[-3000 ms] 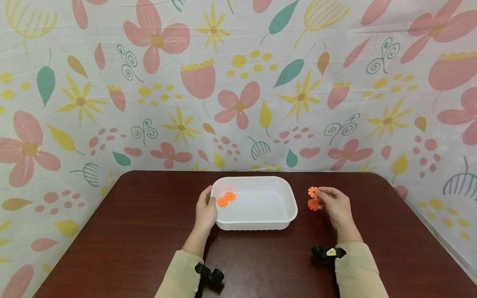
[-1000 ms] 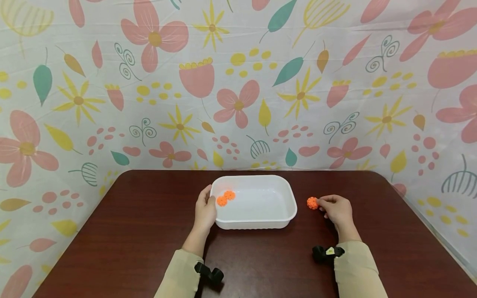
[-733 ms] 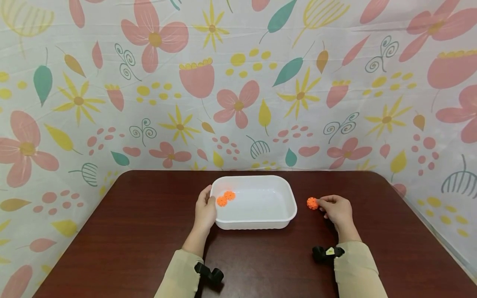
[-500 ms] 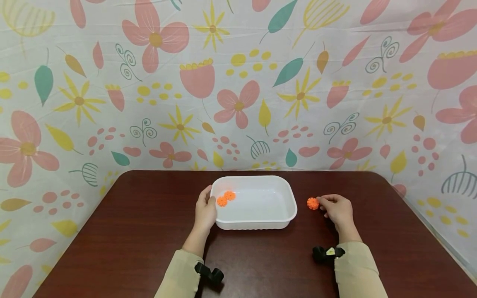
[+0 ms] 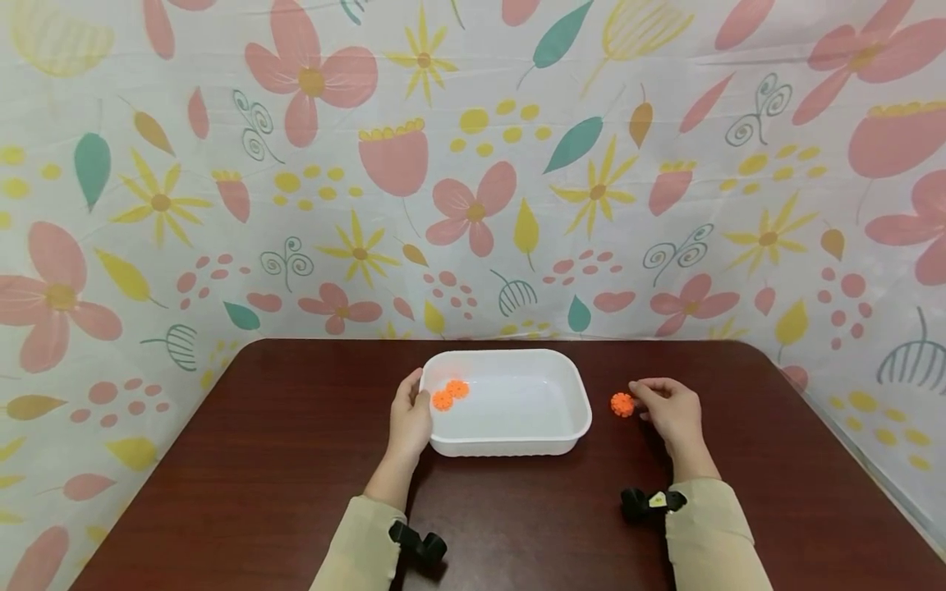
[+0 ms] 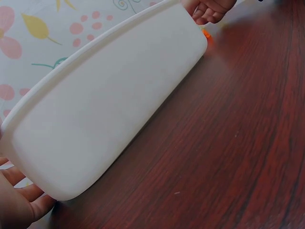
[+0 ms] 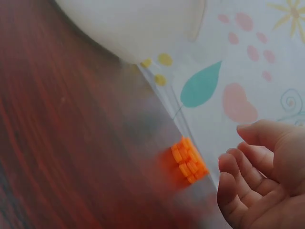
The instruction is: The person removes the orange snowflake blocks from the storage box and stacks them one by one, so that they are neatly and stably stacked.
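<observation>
My left hand [image 5: 409, 421] grips the left end of a white rectangular plastic tub [image 5: 510, 446], thumb at the rim. In the left wrist view its fingers [image 6: 31, 193] lie against the tub's end wall. Two orange notched discs [image 5: 442, 400] lie inside the tub at its left end. On the table to the right of the tub sits a small stack of orange notched discs [image 7: 188, 161], one on top of another. Just right of this stack is my right hand [image 5: 671, 413], fingers loosely bent and holding nothing, with a gap to the discs in the right wrist view.
The dark red-brown wooden table [image 5: 296, 460] carries the tub and the discs. Behind it hangs a flower-patterned cloth [image 5: 473, 271]. Black wrist cameras [image 5: 419, 542] are strapped over both beige sleeves [image 5: 713, 533].
Three seconds ago my right hand pinched one orange disc beyond another; a second ago they were stacked under its fingers. Now it has let go and drawn slightly back. My left hand stays put.
</observation>
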A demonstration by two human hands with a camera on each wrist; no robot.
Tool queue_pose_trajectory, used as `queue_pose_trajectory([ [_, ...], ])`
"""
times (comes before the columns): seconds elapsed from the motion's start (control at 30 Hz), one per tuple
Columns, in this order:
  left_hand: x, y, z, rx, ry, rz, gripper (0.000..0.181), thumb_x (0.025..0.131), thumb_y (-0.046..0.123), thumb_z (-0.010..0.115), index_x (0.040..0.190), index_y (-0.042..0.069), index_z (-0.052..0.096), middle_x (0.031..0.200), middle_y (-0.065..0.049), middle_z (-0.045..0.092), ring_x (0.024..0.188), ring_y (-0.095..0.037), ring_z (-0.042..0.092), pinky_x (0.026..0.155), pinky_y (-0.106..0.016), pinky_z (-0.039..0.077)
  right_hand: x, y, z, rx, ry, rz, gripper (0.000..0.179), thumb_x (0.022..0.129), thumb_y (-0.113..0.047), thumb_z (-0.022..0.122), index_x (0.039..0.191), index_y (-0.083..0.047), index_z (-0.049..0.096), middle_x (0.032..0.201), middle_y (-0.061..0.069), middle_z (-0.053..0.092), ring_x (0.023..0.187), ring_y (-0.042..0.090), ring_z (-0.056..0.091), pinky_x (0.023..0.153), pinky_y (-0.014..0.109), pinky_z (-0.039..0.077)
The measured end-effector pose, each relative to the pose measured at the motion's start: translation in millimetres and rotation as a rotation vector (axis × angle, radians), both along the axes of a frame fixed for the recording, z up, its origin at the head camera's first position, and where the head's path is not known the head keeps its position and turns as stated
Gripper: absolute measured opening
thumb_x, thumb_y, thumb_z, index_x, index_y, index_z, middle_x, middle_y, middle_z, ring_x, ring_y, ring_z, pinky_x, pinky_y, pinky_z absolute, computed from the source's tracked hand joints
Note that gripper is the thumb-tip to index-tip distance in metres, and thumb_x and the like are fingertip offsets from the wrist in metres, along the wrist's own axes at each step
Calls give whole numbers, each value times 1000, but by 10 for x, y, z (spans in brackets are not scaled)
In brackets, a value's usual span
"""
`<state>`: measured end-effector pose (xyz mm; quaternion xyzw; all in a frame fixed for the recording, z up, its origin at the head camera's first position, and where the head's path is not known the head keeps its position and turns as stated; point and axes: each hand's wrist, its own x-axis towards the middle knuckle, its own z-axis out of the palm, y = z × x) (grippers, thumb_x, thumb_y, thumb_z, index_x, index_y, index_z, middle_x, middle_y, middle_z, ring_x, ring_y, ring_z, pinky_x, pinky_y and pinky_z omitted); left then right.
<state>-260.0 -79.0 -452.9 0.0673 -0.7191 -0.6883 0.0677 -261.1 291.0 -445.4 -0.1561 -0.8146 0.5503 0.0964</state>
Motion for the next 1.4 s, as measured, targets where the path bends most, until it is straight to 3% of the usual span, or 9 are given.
queue_pose_trajectory([
  [0.33,-7,7,-8,14,7,-1,45,98,11,37,144,8,37,145,-15,41,130,-31,42,108,-49,36,-19,-184,109,-4,36,51,47,88,-39,64,115,0,60,86,-2,68,71,8,66,65,25,56],
  [0.5,1,-2,-19,5,0,5,45,99,11,37,144,8,37,146,-15,39,134,-31,38,110,-49,33,-29,-289,169,-30,57,99,48,88,-38,64,116,1,59,88,-2,67,77,8,67,69,24,57],
  [0.7,-3,2,-39,-4,5,7,45,99,10,37,144,7,37,147,-17,39,136,-31,35,111,-49,30,-71,-442,253,-65,105,170,46,89,-34,64,115,3,59,98,7,68,78,7,67,71,25,57],
  [1.23,-23,1,-9,0,11,16,45,98,10,38,143,8,38,146,-15,40,135,-30,36,111,-48,31,-222,-863,482,-32,88,311,37,90,-27,64,114,2,62,104,14,67,81,5,66,75,30,57],
  [1.4,-13,4,-4,7,11,15,45,98,10,38,143,8,38,146,-15,40,134,-30,38,110,-48,32,-256,-1004,470,-22,78,363,34,90,-22,65,112,3,63,101,14,68,86,16,68,75,32,58],
])
